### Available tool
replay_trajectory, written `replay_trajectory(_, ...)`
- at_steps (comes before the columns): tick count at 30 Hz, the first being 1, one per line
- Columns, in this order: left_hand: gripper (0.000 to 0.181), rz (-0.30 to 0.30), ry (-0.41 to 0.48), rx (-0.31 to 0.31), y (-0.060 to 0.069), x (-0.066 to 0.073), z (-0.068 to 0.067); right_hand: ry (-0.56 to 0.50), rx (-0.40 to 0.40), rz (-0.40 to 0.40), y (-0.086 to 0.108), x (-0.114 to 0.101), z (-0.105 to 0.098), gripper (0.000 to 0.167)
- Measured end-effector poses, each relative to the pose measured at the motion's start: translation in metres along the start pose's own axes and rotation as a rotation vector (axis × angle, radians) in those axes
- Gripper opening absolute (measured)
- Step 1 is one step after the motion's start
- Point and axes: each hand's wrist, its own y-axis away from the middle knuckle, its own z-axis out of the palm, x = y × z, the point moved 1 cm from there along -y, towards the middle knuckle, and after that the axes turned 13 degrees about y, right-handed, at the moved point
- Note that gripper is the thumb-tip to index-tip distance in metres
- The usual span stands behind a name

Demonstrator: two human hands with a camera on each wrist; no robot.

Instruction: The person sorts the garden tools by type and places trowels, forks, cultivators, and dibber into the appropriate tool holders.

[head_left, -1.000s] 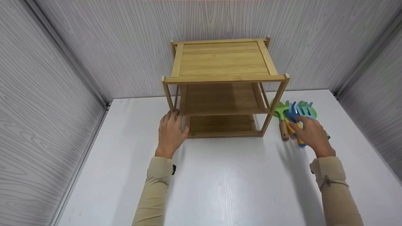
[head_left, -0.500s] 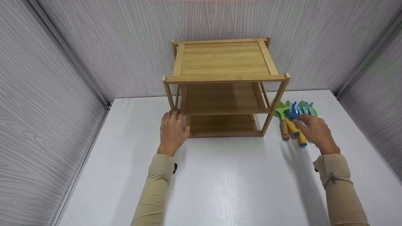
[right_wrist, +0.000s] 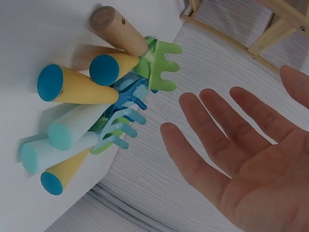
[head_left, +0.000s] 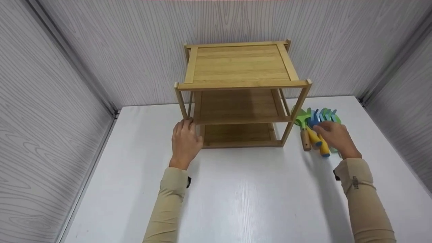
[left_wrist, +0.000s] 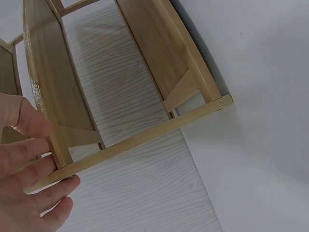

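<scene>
A three-tier wooden shelf rack (head_left: 243,65) stands against the back wall. My left hand (head_left: 185,143) touches its left front post at the middle shelf. In the left wrist view, the fingers (left_wrist: 48,195) of that hand lie loosely spread at the rack's corner, with the thumb near the shelf edge. To the right of the rack, toy garden tools lie in a pile: a green rake with a wooden handle (head_left: 306,140), a blue rake (head_left: 314,121) and light-blue rakes (right_wrist: 120,128) among them. Fingers extended, my right hand (head_left: 335,136) hovers over the pile and holds nothing.
The white table (head_left: 222,195) spreads out in front of the rack. Wood-grain panels (head_left: 145,60) close off the back and both sides. Yellow handles with blue ends (right_wrist: 77,87) and pale mint handles (right_wrist: 72,128) point toward the front.
My right hand shifts slightly right, then a little forward and left, staying above the garden tools. The left hand stays at the rack's post. Rack and tools look unmoved.
</scene>
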Motion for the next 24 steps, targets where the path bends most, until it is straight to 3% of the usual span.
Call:
replay_trajectory(8, 0.037, -0.008, -0.005, -0.013, 0.0, 0.001, -0.001, -0.041, -0.055, 0.061, -0.007, 0.009, -0.001, 0.067)
replay_trajectory(15, 0.036, -0.017, 0.006, -0.005, 0.002, 0.001, 0.001, -0.154, -0.134, 0.134, -0.012, 0.016, -0.001, 0.072)
replay_trajectory(24, 0.036, -0.029, 0.001, -0.014, -0.001, 0.002, -0.002, -0.246, -0.184, 0.166, -0.022, 0.012, -0.004, 0.076)
